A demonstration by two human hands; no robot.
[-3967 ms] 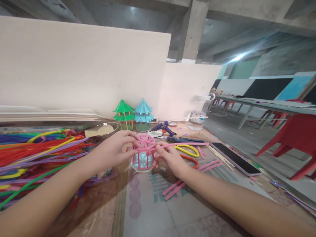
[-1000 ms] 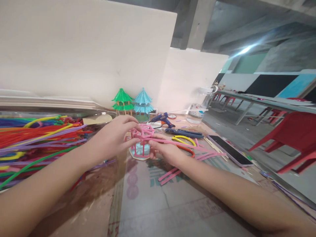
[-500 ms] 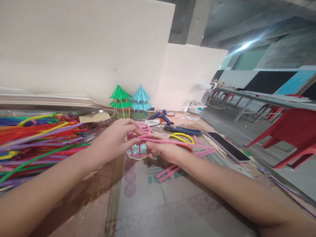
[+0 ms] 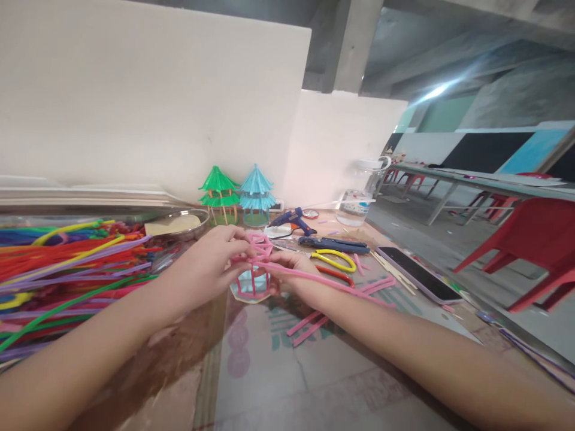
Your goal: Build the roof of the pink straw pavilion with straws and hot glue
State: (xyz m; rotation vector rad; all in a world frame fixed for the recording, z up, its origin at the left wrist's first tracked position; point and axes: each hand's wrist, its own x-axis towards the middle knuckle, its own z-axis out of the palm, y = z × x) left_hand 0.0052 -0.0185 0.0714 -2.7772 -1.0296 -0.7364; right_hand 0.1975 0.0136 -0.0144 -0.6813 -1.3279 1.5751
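Note:
A small pink pavilion frame (image 4: pixel 259 244), made of pipe cleaners, stands upright on a pale many-sided base with light blue inside. My left hand (image 4: pixel 215 257) pinches the frame's upper left side between thumb and fingers. From the other side, my right hand (image 4: pixel 290 269) is closed on a long pink pipe cleaner (image 4: pixel 314 278), held against the frame's middle band. Its loose end trails right over my right forearm. Fingers cover part of the joint. More cut pink pipe cleaners (image 4: pixel 309 329) lie beside and under that forearm.
Green (image 4: pixel 218 187) and blue (image 4: pixel 256 187) model pavilions stand behind. A glue gun (image 4: pixel 294 220), dark blue hand tool (image 4: pixel 335 245), yellow-and-orange-handled scissors (image 4: pixel 336 261), phone (image 4: pixel 420 274) and plastic jug (image 4: pixel 359 200) lie beyond and right. Colourful pipe cleaners (image 4: pixel 72 263) fill the left, near a metal bowl (image 4: pixel 197 222).
The view has tilted slightly, so the table sits lower in the picture. The long pink pipe cleaner's loose end has swung down toward my right forearm. Both hands stay at the frame.

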